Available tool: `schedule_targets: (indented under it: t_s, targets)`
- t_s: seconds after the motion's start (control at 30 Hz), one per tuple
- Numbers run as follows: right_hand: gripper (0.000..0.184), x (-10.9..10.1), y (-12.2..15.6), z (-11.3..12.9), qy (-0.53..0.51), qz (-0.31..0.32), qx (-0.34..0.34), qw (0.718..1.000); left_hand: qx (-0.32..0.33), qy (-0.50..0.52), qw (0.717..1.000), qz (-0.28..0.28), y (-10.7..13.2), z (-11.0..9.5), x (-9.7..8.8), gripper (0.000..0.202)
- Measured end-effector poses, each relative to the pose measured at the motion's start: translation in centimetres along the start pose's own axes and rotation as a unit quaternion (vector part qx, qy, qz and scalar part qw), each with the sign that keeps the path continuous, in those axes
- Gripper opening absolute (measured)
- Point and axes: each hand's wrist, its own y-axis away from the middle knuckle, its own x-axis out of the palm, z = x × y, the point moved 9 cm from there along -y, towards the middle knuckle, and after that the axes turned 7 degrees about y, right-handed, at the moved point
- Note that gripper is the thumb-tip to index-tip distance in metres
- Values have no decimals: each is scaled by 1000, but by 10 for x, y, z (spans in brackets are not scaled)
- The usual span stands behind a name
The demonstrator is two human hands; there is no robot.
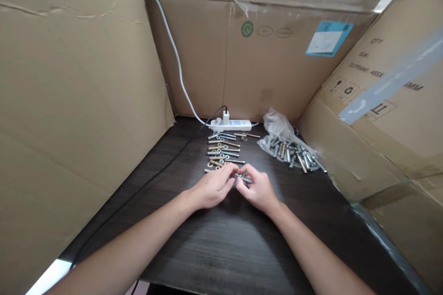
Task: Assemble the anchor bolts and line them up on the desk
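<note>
Over the dark table, my left hand [217, 187] and my right hand [256, 189] meet with their fingertips close together. Between thumb and fingers, my right hand pinches a silvery expansion bolt [246, 179], lying roughly sideways. My left fingers are closed around its left end, where small ring-like parts show; the fingers partly hide them. Just beyond my hands lie rows of separated bolt parts [232, 149]: bolts, sleeves, washers and nuts, some silvery and some brassy. My left hand covers part of the nearest row.
A clear plastic bag [278, 124] spills several assembled bolts [289, 152] at the right. A white power strip [238, 125] with a plugged-in charger stands behind the rows. A black cable [162, 171] crosses the table's left side. Cardboard walls [270, 69] enclose the back and both sides.
</note>
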Motion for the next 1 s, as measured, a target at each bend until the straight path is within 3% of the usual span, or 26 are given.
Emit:
schedule_targets:
  t_s: [0.37,0.47,0.53,0.6,0.63,0.73,0.8,0.9,1.0]
  targets:
    - [9,-3,0,10,38,-6,-25,999,-23,-57,998,-33,-8,18,3,30]
    - [9,-3,0,10,36,-14,-28,999,-27,-16,997,-67,-9,23,-1,33]
    - [9,-4,0,7,34,-24,-21,999,-43,73,990,-110,-10,28,-8,35]
    - [10,-7,-2,4,30,-35,-15,999,-91,229,960,-131,-9,37,-9,35]
    - [10,-9,-2,2,23,-41,-12,999,-123,323,930,-124,-9,41,-5,33]
    - [13,-18,-3,-2,-11,-72,0,997,-187,561,805,-55,-7,40,18,20]
    - [15,-26,-1,-3,-34,-103,3,994,-201,639,742,-18,-6,35,28,15]
    - [16,-31,2,1,-44,-128,-9,991,-225,675,702,14,-2,33,41,16]
    - [19,-23,3,8,-13,-96,-31,995,-243,672,699,27,0,36,51,21]
